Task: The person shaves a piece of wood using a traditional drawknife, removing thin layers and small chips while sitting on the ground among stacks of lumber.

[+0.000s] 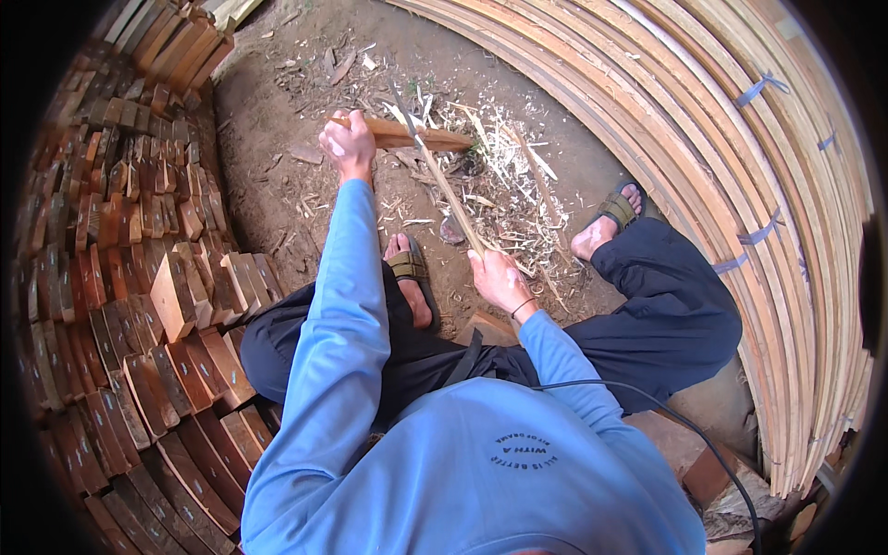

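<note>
My left hand (348, 148), out in front at the left, is closed round one end of a short, thick piece of wood (444, 140). The wood points to the right, its other end at the wood chips. In my right hand (500, 279) is the light wooden handle (449, 194) of a long-handled blade. Its narrow dark metal blade (405, 111) appears almost edge-on and crosses the wood near its middle. I cannot tell whether blade and wood touch. The fingers of my right hand are wrapped round the handle's near end.
Pale shavings (518, 185) and splinters lie on the dirt ground between my sandalled feet. Stacked short wooden blocks (120, 222) rise along the left. Long planks (666, 120), tied with bluish strips, line the right. A black cable (684, 418) runs by my right side.
</note>
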`<state>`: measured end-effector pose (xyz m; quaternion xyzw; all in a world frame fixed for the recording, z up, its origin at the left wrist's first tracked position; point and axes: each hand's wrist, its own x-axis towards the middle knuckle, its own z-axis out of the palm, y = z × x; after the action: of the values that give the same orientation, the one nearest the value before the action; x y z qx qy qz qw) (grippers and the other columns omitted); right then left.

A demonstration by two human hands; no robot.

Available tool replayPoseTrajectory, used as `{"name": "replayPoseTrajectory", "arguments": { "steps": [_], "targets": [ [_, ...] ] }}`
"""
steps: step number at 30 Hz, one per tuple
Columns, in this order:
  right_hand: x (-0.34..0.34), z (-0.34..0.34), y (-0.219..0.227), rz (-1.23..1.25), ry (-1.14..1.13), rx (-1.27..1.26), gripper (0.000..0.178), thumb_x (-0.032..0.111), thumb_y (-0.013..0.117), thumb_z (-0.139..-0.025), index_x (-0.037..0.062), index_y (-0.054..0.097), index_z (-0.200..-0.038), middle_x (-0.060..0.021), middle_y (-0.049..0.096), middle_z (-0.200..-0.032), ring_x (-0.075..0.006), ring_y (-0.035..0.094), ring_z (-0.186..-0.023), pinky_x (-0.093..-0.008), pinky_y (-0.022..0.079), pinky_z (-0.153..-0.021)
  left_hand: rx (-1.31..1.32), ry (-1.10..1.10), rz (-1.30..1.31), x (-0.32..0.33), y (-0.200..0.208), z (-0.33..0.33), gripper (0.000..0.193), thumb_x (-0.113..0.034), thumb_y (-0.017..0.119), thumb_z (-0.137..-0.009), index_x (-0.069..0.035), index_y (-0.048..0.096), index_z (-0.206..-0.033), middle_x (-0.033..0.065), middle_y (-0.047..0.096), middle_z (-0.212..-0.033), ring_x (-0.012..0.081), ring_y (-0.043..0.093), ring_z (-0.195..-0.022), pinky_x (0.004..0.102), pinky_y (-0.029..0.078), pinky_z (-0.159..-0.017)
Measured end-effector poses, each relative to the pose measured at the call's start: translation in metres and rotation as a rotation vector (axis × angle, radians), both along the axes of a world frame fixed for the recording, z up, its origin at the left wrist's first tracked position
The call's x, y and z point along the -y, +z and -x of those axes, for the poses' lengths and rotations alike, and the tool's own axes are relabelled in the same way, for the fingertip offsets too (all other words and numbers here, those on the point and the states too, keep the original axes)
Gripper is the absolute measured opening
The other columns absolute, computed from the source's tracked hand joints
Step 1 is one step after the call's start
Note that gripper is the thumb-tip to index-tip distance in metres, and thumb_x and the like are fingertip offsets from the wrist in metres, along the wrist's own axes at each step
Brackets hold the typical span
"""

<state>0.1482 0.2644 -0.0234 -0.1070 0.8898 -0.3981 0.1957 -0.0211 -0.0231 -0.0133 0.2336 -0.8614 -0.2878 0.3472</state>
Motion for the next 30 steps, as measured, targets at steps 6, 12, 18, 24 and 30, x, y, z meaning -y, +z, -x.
{"name": "replayPoseTrajectory", "arguments": {
  "steps": [6,12,18,24,30],
  "targets": [
    [-0.002,0.013,0.058,0.096,-0.154,-0.057,0.037,0.026,0.054,-0.099,-0.0065,0.062,-0.082,-0.0296,0.062,-0.072,-0.0481,0.064,-0.07,-0.0553,0.049,-0.065,0.067,0.019,-0.058,0.002,0.0,-0.006,0.039,-0.025,0.054,-0.083,0.012,0.065,-0.076,0.0338,0.063,-0.073,0.0468,0.066,-0.074,0.0514,0.048,-0.076],
    [0.007,-0.007,-0.001,-0.061,-0.028,-0.067,0.028,0.021,0.055,-0.099,-0.0024,0.059,-0.085,-0.0247,0.061,-0.067,-0.0448,0.063,-0.067,-0.0517,0.048,-0.06,0.013,0.054,-0.035,-0.006,0.006,-0.006,0.041,-0.027,0.054,-0.084,0.012,0.066,-0.079,0.0351,0.064,-0.077,0.0507,0.065,-0.08,0.0525,0.049,-0.082],
    [0.007,-0.002,0.052,0.151,-0.178,-0.023,0.029,0.022,0.053,-0.1,-0.0036,0.061,-0.09,-0.0297,0.057,-0.068,-0.0463,0.063,-0.072,-0.0527,0.047,-0.062,0.115,0.027,-0.055,0.0,0.005,-0.009,0.041,-0.025,0.054,-0.084,0.013,0.065,-0.076,0.0358,0.064,-0.077,0.0487,0.066,-0.078,0.0534,0.048,-0.08],
    [-0.002,-0.013,0.002,-0.054,-0.059,0.172,0.041,0.026,0.054,-0.098,-0.0075,0.065,-0.077,-0.0328,0.062,-0.074,-0.0497,0.064,-0.076,-0.0553,0.05,-0.07,0.079,0.023,-0.095,-0.008,0.01,-0.012,0.041,-0.025,0.056,-0.083,0.014,0.067,-0.085,0.0354,0.064,-0.078,0.0456,0.069,-0.079,0.0493,0.05,-0.082],
    [-0.004,-0.015,0.004,0.342,-0.218,0.61,0.044,0.03,0.052,-0.101,-0.0058,0.062,-0.078,-0.0287,0.06,-0.069,-0.0437,0.061,-0.063,-0.0519,0.049,-0.062,0.076,0.003,-0.031,-0.004,0.002,-0.003,0.039,-0.027,0.056,-0.084,0.011,0.065,-0.075,0.033,0.064,-0.072,0.0492,0.065,-0.074,0.0521,0.05,-0.075]
  ]
}}
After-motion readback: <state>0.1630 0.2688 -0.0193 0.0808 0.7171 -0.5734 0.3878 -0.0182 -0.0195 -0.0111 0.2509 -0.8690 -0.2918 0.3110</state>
